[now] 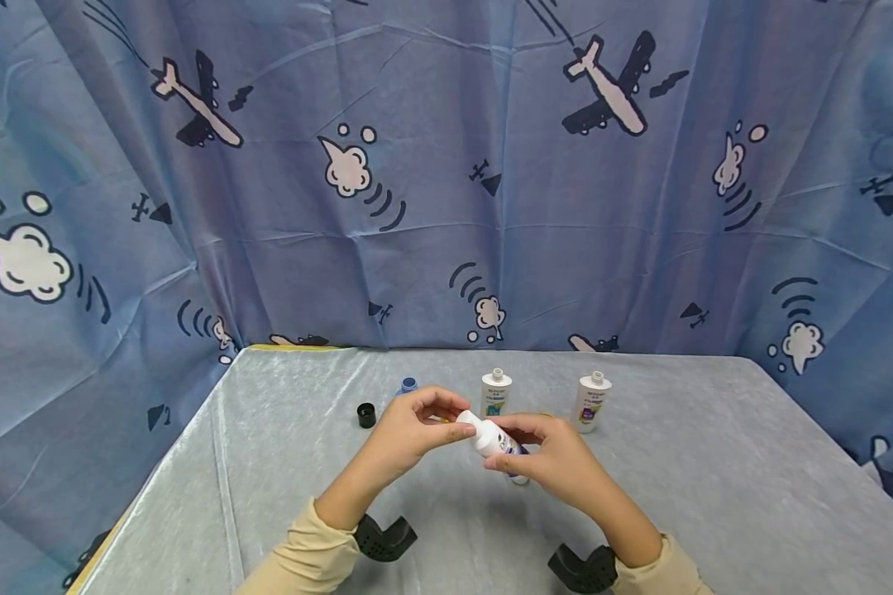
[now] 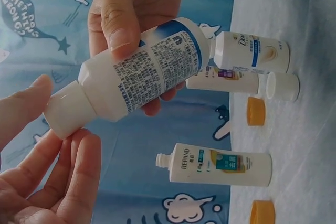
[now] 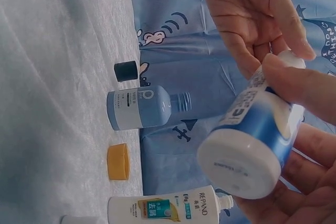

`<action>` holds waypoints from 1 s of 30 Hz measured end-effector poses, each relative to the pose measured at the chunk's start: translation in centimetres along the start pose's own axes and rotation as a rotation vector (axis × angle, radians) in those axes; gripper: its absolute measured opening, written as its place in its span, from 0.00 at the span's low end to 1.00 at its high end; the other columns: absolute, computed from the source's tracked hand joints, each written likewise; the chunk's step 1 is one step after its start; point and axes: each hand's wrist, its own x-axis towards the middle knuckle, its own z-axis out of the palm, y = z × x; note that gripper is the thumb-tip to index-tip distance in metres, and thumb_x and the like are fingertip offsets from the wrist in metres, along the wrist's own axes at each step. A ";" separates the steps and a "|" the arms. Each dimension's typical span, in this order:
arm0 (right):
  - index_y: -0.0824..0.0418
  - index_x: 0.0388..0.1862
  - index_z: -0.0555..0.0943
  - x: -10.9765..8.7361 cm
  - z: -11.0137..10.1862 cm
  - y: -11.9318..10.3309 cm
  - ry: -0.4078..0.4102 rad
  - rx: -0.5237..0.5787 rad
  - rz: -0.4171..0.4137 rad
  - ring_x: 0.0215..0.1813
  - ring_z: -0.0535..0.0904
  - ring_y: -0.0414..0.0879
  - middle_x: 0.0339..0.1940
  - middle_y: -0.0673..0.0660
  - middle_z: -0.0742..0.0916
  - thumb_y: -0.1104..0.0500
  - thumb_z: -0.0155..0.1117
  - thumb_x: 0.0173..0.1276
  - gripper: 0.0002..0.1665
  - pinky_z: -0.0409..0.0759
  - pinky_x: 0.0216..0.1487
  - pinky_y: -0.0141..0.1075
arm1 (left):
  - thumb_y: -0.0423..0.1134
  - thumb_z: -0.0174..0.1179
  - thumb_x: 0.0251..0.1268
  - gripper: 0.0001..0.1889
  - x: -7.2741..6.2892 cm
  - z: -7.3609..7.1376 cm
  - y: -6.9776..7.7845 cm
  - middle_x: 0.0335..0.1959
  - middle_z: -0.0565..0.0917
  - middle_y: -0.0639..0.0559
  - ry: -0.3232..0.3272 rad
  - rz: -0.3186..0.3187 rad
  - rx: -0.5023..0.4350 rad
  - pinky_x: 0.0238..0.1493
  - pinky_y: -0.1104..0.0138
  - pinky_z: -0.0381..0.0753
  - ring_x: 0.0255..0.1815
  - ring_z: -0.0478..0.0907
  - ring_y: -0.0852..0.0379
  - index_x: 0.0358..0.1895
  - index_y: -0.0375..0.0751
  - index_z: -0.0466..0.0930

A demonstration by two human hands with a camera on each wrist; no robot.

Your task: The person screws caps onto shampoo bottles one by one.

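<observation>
Both hands are on one white bottle with a blue label (image 2: 147,72), held tilted in the air above the table. My right hand (image 1: 546,454) grips its body, thumb on one side and fingers around the other. My left hand (image 1: 424,420) pinches the bottle's white cap (image 2: 69,109) between thumb and fingertips. The cap sits on the bottle's neck. In the right wrist view the bottle's round base (image 3: 239,163) faces the camera.
Uncapped bottles stand on the grey cloth (image 1: 305,496): a blue one (image 3: 139,107), a teal-labelled white one (image 2: 220,165), a purple-labelled one (image 1: 591,401) and a Dove bottle (image 2: 252,52). Around them lie a black cap (image 1: 367,415), orange caps (image 3: 118,162) and a white cap (image 2: 283,86).
</observation>
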 end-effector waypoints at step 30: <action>0.62 0.52 0.86 0.0 0.1 -0.1 0.012 0.010 -0.027 0.48 0.86 0.47 0.49 0.58 0.90 0.54 0.77 0.57 0.24 0.84 0.43 0.32 | 0.38 0.70 0.60 0.15 -0.2 0.0 0.0 0.45 0.87 0.41 -0.028 0.035 -0.005 0.45 0.68 0.85 0.40 0.85 0.61 0.49 0.35 0.85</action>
